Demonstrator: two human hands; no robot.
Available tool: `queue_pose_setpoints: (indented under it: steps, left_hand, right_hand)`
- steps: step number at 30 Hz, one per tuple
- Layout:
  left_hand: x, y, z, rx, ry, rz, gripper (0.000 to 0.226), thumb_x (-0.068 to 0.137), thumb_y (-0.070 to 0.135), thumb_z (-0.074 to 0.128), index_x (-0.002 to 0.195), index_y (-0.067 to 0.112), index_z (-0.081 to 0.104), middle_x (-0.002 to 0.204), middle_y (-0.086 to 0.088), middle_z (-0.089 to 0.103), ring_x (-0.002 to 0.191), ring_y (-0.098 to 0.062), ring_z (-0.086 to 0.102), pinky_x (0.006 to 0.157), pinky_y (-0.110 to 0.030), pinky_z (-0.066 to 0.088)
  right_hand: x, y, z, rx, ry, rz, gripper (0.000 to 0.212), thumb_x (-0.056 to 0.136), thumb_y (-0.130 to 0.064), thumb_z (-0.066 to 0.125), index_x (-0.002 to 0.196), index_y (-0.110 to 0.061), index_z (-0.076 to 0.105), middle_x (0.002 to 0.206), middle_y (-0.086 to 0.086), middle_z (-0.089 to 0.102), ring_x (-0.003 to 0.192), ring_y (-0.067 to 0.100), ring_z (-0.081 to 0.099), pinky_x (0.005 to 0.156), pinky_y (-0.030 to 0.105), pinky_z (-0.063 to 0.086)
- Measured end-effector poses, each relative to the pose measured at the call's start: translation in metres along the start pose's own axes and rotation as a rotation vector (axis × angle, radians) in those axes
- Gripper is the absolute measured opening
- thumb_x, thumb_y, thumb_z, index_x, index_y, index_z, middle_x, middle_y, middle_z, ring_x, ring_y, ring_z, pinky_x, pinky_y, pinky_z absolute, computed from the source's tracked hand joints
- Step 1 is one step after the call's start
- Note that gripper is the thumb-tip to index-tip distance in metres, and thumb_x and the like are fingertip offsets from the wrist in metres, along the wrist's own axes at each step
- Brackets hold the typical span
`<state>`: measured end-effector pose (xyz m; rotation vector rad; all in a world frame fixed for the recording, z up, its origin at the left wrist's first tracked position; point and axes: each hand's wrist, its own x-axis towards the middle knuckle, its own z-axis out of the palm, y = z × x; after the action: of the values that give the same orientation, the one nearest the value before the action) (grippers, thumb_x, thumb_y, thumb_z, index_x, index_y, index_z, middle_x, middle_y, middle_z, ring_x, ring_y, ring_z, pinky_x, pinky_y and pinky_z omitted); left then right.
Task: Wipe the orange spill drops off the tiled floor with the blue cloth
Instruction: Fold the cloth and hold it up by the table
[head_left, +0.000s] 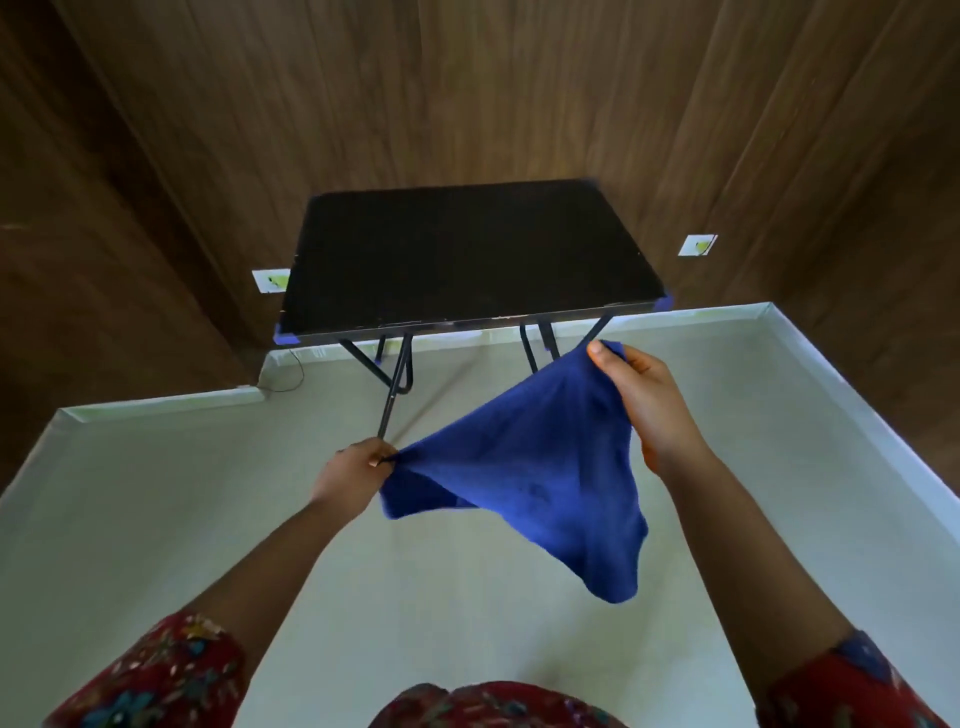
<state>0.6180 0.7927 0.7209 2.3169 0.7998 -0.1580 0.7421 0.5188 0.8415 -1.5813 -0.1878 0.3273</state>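
A black folding counter (467, 249) stands ahead against a dark wood-panelled wall (467, 78), with blue caps on its near corners and crossed metal legs (400, 374) resting on the pale floor (156, 519). Two white wall sockets flank it, one at the left (271, 280) and one at the right (697, 245). A white skirting (156, 408) edges the floor, and a thin dark wire (291, 374) trails down to it left of the counter. The counter's legs stand just beyond the hands. Nothing lies between the hands and the floor below them.

The blue cloth (540, 467) is off the floor, stretched in the air between both hands in front of the counter. Its lower part sags to a loose point toward the right.

The left hand (353, 473) is closed tightly, its fingers (369, 449) pinching one bunched corner of the cloth at the lower left. The right hand (649, 400) sits higher and further forward. Its thumb presses on the cloth's upper corner and its fingers (636, 366) curl round that edge, gripping it. Both forearms are bare, with red flowered sleeves (156, 670) showing at the bottom of the view.
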Motion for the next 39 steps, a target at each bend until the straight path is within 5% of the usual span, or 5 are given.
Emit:
queue_pose_setpoints:
  steps: [5, 9, 20, 28, 39]
  left_hand:
    - [-0.011, 0.019, -0.029, -0.532, -0.284, -0.037, 0.008, 0.087, 0.018, 0.06, 0.084, 0.011, 0.064, 0.071, -0.005, 0.058, 0.068, -0.018, 0.051, 0.064, -0.028, 0.042]
    - [-0.026, 0.055, -0.051, -0.703, -0.303, 0.05, 0.02, 0.096, 0.017, 0.052, 0.101, 0.003, 0.065, 0.091, -0.015, 0.066, 0.084, -0.022, 0.061, 0.075, -0.032, 0.048]
    - [-0.058, 0.103, -0.073, -0.593, -0.376, 0.313, 0.041, 0.078, 0.047, 0.068, 0.1, 0.014, 0.072, 0.098, -0.007, 0.074, 0.098, -0.019, 0.069, 0.097, -0.033, 0.048]
    - [-0.04, 0.104, -0.073, -0.566, -0.324, 0.345, 0.037, 0.093, 0.0, 0.042, 0.085, 0.025, 0.068, 0.074, 0.012, 0.071, 0.073, -0.003, 0.064, 0.07, -0.014, 0.05]
    - [0.02, 0.129, -0.118, -0.467, -0.22, 0.456, 0.045, 0.071, 0.015, 0.037, 0.101, 0.009, 0.071, 0.097, -0.005, 0.068, 0.091, -0.014, 0.062, 0.085, -0.021, 0.047]
  right_hand:
    - [-0.003, 0.044, 0.006, -0.23, 0.203, 0.103, 0.031, 0.095, -0.036, 0.057, 0.083, -0.009, 0.068, 0.084, 0.016, 0.069, 0.085, 0.035, 0.063, 0.074, 0.037, 0.05]
    - [-0.019, 0.041, 0.026, 0.042, 0.125, 0.188, 0.011, 0.096, -0.016, 0.057, 0.093, -0.013, 0.067, 0.086, 0.004, 0.069, 0.081, 0.02, 0.064, 0.059, 0.021, 0.053]
    - [-0.052, 0.006, 0.098, 0.123, -0.417, 0.127, 0.027, 0.1, -0.01, 0.046, 0.11, -0.022, 0.068, 0.105, -0.002, 0.074, 0.106, 0.015, 0.068, 0.1, 0.031, 0.05]
    - [-0.026, 0.027, 0.066, -0.071, -0.071, -0.056, 0.023, 0.091, 0.002, 0.053, 0.093, -0.015, 0.069, 0.092, 0.002, 0.071, 0.088, 0.016, 0.067, 0.081, 0.027, 0.051]
    - [0.068, 0.029, 0.032, -0.577, -0.447, -0.378, 0.02, 0.078, -0.033, 0.078, 0.069, -0.033, 0.061, 0.083, -0.013, 0.063, 0.082, 0.01, 0.063, 0.081, 0.04, 0.053]
